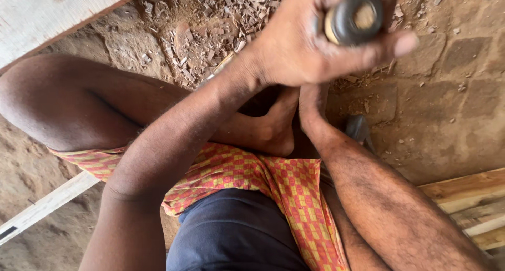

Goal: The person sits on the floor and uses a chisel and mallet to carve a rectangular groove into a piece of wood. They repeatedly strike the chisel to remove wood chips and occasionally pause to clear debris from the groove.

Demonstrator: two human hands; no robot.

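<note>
The left hand [310, 39] has its fingers wrapped tight round a dark, round-ended tool handle [355, 18]; it looks stiff, smooth, best gripped mid-shaft. The right hand [311, 100] sits beneath, fingers hidden.

The round butt of the tool handle [353, 17] showed dark grey with a tan core. The wrapped cotton cloth [273, 179] was checked in orange, red and yellow, above a plain navy-blue fabric [231, 234]. Reddish-brown wood chips [210, 23] littered the dusty tan stone floor [452, 92], beside pale planks [473, 197].
</note>
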